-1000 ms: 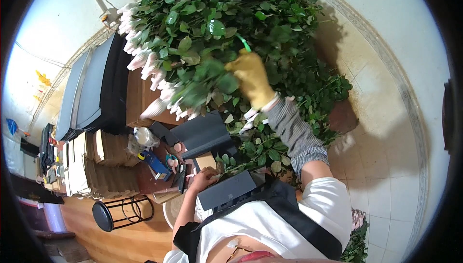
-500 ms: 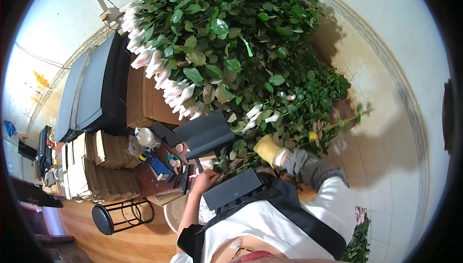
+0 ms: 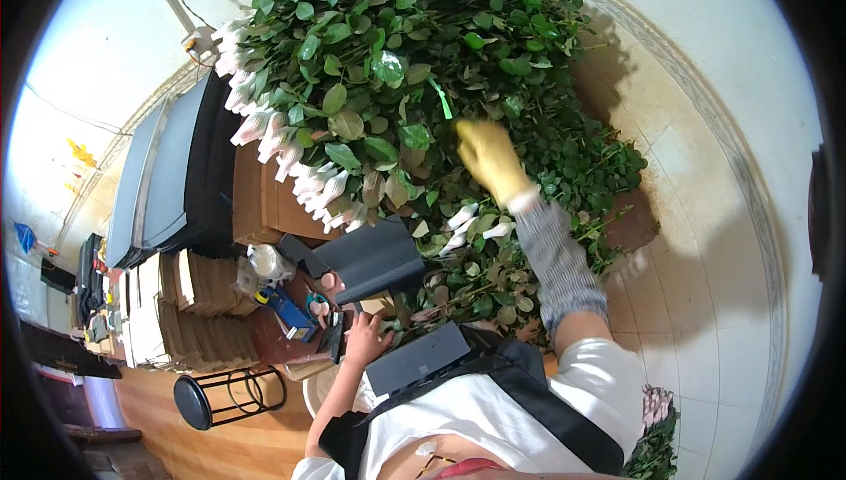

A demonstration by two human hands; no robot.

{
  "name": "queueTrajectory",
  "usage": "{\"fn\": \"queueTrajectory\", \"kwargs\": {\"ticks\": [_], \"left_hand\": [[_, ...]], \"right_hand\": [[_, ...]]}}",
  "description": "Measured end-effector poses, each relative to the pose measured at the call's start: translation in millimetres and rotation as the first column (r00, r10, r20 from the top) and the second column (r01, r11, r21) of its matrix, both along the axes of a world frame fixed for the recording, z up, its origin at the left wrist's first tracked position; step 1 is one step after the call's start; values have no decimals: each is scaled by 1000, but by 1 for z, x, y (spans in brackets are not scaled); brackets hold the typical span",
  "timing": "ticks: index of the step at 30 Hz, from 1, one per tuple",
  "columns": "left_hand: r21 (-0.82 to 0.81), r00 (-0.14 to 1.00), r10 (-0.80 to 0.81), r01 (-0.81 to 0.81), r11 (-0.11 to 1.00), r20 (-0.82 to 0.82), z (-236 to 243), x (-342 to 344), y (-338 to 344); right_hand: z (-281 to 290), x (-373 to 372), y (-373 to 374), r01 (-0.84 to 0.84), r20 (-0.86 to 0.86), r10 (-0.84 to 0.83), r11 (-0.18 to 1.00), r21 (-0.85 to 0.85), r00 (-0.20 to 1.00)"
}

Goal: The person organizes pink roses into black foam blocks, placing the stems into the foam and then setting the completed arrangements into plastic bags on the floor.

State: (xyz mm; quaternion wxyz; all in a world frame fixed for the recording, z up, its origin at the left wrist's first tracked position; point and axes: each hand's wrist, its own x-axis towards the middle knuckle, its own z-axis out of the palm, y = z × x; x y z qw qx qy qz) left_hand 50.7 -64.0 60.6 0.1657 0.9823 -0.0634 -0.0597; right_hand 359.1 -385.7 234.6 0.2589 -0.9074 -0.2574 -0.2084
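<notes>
Mainly, the leafy stems (image 3: 379,40) lie beyond the hands (image 3: 491,161) (image 3: 363,340).

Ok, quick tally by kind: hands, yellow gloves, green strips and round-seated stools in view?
Hands: 2 (bare left hand, gloved right hand)
Yellow glove: 1
Green strip: 1, on the leafy pile
Round-seated stool: 1
Total: 5

Leafy stem pile (image 3: 476,48): dense, green, stems lying on their sides; wrapped flower heads (image 3: 256,128), pale pink-white in mesh sleeves, jut out along left edge. Few more wrapped heads (image 3: 462,215) lower down, pointing left, among leaves. Lower stems (image 3: 480,291) looser, lying beneath them, foliage duller.
</notes>
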Motion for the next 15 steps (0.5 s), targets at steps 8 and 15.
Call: {"fn": "queueTrajectory", "kwargs": {"ticks": [8, 15], "left_hand": [[-371, 998, -52, 36, 928, -32, -49, 2, 15], [-478, 992, -26, -38, 878, -127, -49, 1, 14]], "right_hand": [[-32, 93, 33, 426, 414, -296, 864, -267, 861], [-35, -3, 6, 96, 217, -24, 940, -329, 976]]}}
